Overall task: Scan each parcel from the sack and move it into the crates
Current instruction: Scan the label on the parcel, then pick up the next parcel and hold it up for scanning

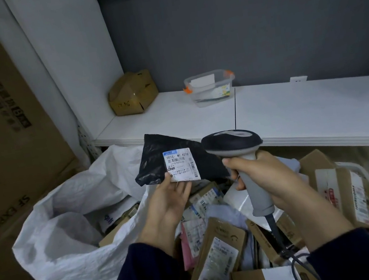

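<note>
My left hand (167,197) pinches the black parcel (158,163) by its lower edge, above the sack (72,230); my right hand (264,175) grips the scanner (232,143). Risk: the limp film creases the label (181,165), so the scan may misread; the parcel may also slip.

Dim, cool light; edges bend wide-angle, corners dark and soft.
</note>
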